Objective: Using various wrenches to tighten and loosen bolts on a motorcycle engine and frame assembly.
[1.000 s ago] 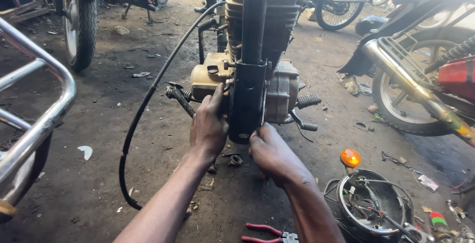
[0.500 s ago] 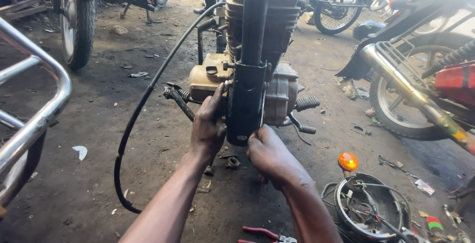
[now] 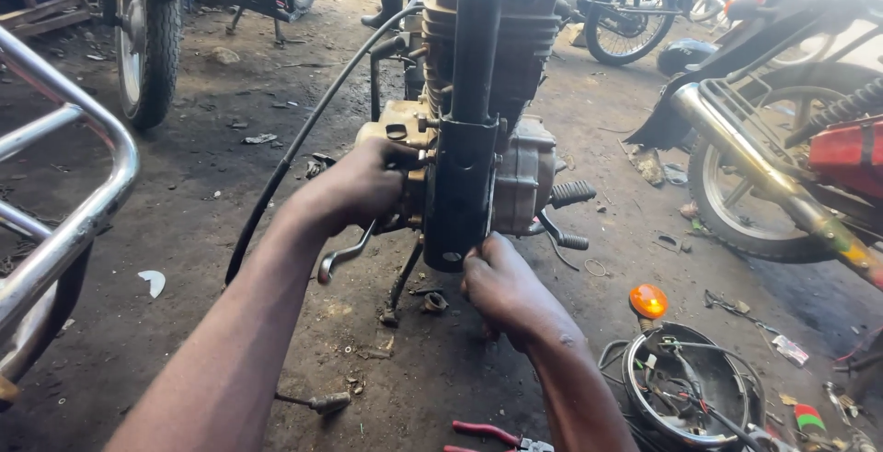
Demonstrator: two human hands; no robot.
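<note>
Chrome rail (image 3: 87,204) curves in at the far left, above dirt ground (image 3: 230,231). Behind it stands a tyre (image 3: 147,43). A black cable (image 3: 294,148) arcs down from the engine (image 3: 497,121) to the ground. The left hand (image 3: 363,185) presses against the engine's left side, fingers curled on the casing beside the black frame tube (image 3: 464,185); whether it grips anything there I cannot tell. Just under it a chrome lever (image 3: 345,254) hangs down. The tube stands upright at the centre, in front of the engine, with its lower end near the ground. The right hand (image 3: 501,282) is at that lower end, fingertips closed together on its bottom edge. Red-handled pliers (image 3: 487,434) lie on the ground below. Right of the hand sit an orange indicator (image 3: 648,300) and an open headlight shell (image 3: 685,392) full of wires. At the far right, an exhaust pipe (image 3: 754,167) slants across a wheel (image 3: 736,194).
</note>
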